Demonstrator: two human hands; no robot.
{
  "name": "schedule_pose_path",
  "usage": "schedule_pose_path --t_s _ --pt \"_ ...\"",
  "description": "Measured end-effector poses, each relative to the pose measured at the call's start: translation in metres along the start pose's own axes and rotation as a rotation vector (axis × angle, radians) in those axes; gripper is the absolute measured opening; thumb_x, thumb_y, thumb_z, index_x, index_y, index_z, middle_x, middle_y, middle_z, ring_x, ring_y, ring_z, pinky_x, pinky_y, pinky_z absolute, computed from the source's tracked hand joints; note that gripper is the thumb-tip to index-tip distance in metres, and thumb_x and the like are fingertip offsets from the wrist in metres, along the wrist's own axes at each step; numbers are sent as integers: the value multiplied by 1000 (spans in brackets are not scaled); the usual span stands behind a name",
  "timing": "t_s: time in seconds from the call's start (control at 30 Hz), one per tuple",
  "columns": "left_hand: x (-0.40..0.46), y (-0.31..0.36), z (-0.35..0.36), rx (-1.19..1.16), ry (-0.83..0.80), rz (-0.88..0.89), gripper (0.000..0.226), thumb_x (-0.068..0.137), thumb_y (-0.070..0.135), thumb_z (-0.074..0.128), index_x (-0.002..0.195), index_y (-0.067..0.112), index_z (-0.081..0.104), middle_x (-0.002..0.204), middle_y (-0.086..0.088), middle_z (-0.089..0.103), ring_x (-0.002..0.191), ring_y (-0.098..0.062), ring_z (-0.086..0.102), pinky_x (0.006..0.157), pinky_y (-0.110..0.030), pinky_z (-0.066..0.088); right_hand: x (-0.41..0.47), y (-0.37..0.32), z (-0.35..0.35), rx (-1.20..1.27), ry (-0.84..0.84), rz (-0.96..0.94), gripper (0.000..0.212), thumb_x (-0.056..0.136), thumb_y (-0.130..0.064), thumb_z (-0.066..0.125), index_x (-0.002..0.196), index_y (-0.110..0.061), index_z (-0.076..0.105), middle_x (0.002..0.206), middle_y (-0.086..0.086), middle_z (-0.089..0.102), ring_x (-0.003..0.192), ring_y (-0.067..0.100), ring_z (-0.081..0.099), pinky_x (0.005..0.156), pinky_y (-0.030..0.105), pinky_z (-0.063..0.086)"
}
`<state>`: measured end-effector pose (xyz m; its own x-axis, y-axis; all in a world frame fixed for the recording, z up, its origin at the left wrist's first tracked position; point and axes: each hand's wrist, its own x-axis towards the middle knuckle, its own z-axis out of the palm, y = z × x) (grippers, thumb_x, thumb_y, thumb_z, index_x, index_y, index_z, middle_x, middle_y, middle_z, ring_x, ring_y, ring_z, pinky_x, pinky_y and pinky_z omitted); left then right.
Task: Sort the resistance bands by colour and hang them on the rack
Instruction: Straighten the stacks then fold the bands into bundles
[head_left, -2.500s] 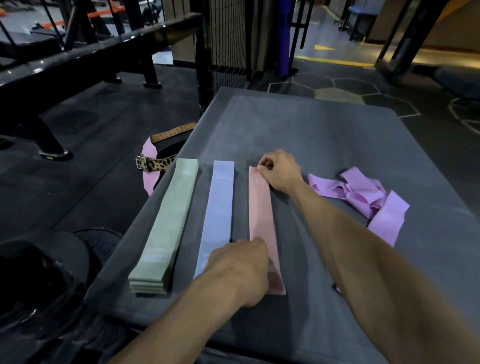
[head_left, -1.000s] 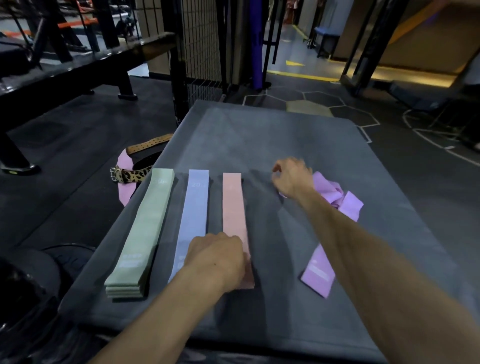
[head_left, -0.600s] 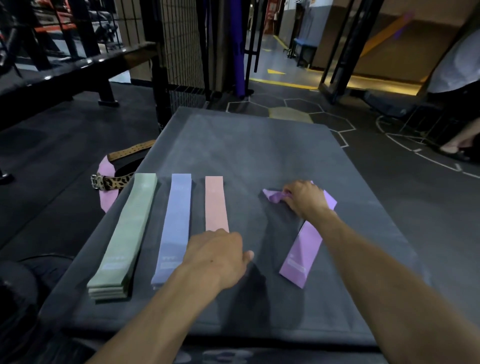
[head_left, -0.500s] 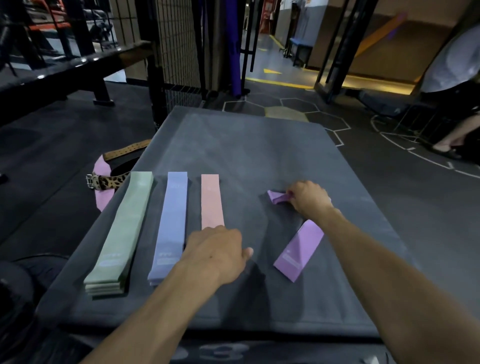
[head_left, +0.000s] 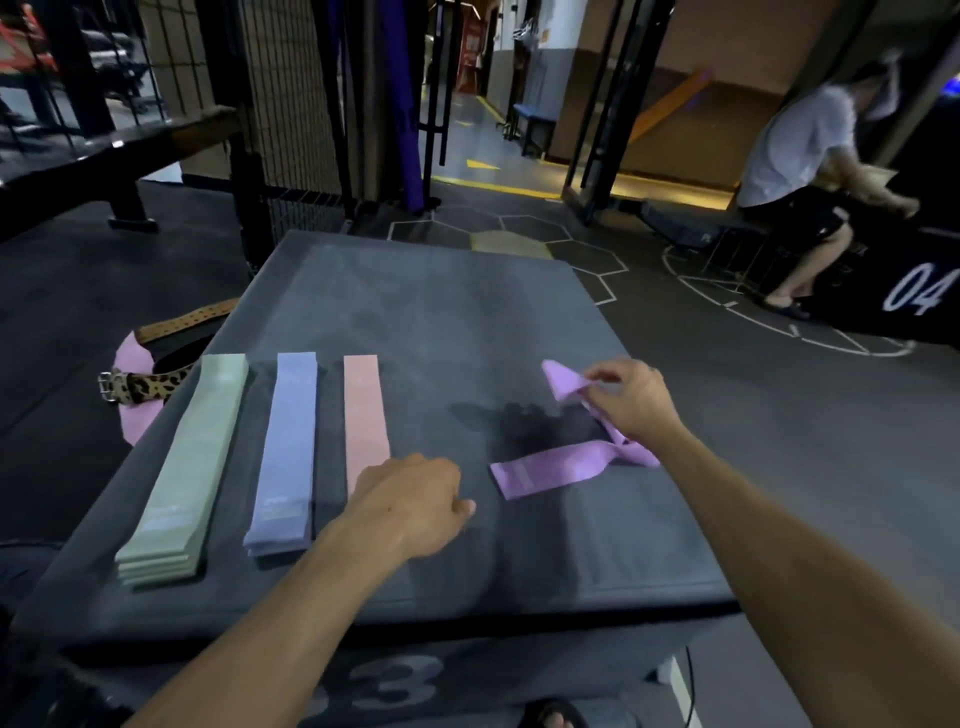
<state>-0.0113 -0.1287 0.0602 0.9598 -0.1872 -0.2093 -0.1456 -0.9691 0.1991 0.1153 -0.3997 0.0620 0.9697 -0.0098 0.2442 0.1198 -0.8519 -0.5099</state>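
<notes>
Head view: grey padded box top (head_left: 441, 301) with three sorted stacks laid lengthwise on its left half, green bands (head_left: 192, 462) nearest the left edge, blue bands (head_left: 285, 447) just beside, pink band (head_left: 363, 415) next, narrow bare strips between them. Left hand (head_left: 410, 504) loosely curled and holding nothing, resting over the near end of the pink band, well back from the front edge. Right hand (head_left: 628, 400) pinching a purple band (head_left: 550, 467), lifted off the surface, one end poking up past the fingers, the labelled end trailing flat on the box. Wide bare surface across the far half and between pink and purple. Off the left edge, leopard-print belt (head_left: 140, 384) on dark floor. Seated person (head_left: 795, 176) far right, well apart.
</notes>
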Motion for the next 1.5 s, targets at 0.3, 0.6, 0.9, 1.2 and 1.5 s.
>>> schedule_pose_path --t_s 0.3,0.6,0.9,1.2,1.5 --pt "7 -13 -15 -548 424 131 9 93 37 64 100 30 62 89 19 66 86 -12 64 84 -37 54 -33 -77 -43 631 137 -83 15 92 -3 67 98 -11 78 86 0 77 75 8 69 73 26 59" --pt "2 -8 -34 -1194 273 309 57 78 44 78 127 22 61 122 12 70 114 -6 65 98 -27 51 -76 -127 -34 1014 -47 -13 12 97 -17 67 90 -11 74 79 3 72 76 18 67 69 35 55" --pt "2 -8 -37 -1299 212 267 10 100 13 62 105 15 70 97 -3 79 84 -12 70 76 -28 55 -81 -127 -20 1105 -220 112 31 102 -24 57 101 2 72 86 15 73 73 23 71 63 31 57" --pt "9 -5 -37 -1366 78 181 35 91 26 72 123 19 61 100 0 78 92 -12 72 81 -30 56 -75 -123 -19 1119 -169 181 24 98 -27 65 87 -7 73 80 10 71 72 24 69 68 33 58" --pt "10 3 -29 -1371 15 173 27 91 13 72 117 9 69 103 -8 78 89 -16 71 80 -28 56 -71 -107 -21 1207 -170 305 24 103 -26 56 98 -10 73 84 3 75 79 18 73 67 30 58"
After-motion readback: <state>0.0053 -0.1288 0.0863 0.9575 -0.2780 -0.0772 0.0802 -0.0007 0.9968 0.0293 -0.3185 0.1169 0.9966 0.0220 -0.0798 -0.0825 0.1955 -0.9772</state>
